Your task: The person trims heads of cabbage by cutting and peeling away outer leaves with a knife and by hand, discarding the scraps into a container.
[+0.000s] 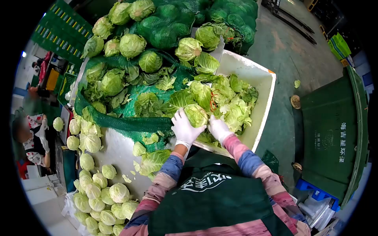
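Note:
My left hand [186,126], in a white glove, grips a green cabbage [195,115] from its left and near side. On the cabbage's right, my right hand [219,129], also gloved, has its fingers curled close to the edge; what they hold, if anything, is hidden. Just beyond and to the right, a white box [264,88] is filled with loose green leaves [238,110]. A red tie [213,100] lies among the leaves. Under and left of my hands, a green mesh sack [118,122] spreads over the metal table, with a loose leaf [154,161] near my left forearm.
Untrimmed cabbages [132,45] and full mesh sacks [165,25] stand at the far side. Several pale cabbages [119,193] are piled at the near left. A green wheeled bin [330,129] stands right on the floor. Another person [33,135] is at the left.

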The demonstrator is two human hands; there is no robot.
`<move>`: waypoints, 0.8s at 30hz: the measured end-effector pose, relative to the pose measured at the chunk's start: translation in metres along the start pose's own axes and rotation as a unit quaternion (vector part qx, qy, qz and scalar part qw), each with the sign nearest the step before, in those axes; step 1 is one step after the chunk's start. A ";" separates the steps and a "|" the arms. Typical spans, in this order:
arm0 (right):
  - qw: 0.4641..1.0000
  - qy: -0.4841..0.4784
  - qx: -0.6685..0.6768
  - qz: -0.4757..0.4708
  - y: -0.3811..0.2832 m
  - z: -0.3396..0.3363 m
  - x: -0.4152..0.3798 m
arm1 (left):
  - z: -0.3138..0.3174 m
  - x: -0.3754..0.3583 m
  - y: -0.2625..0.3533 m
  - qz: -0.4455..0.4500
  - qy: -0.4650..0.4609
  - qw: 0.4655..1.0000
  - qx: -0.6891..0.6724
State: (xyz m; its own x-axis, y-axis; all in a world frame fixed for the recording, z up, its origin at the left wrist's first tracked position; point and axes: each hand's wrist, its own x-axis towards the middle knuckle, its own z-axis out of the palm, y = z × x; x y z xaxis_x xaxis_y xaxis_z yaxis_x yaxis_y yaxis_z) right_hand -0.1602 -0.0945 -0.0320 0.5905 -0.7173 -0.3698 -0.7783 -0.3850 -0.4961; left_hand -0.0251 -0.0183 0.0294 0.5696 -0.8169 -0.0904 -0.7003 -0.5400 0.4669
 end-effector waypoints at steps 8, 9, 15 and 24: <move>0.874 -0.045 0.466 0.133 0.018 0.024 -0.004 | 0.000 -0.052 -0.103 0.016 0.022 0.971 -0.236; 0.882 -0.016 0.453 0.129 0.011 0.023 -0.010 | -0.002 -0.057 -0.112 -0.003 0.004 0.970 -0.245; 0.955 0.151 0.217 -0.133 -0.036 0.016 -0.022 | 0.019 -0.044 -0.104 -0.154 -0.005 0.885 -0.439; 0.978 0.010 -0.052 -0.204 -0.064 -0.023 -0.019 | -0.008 -0.035 -0.076 -0.120 -0.034 0.842 -0.524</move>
State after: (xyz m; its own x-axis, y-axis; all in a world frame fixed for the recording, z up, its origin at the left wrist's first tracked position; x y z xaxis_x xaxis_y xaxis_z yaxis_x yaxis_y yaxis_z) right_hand -0.1268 -0.0699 0.0249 0.8527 -0.5024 -0.1430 -0.4975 -0.6976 -0.5155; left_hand 0.0119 0.0527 0.0043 0.5902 -0.7383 -0.3264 0.2166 -0.2447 0.9451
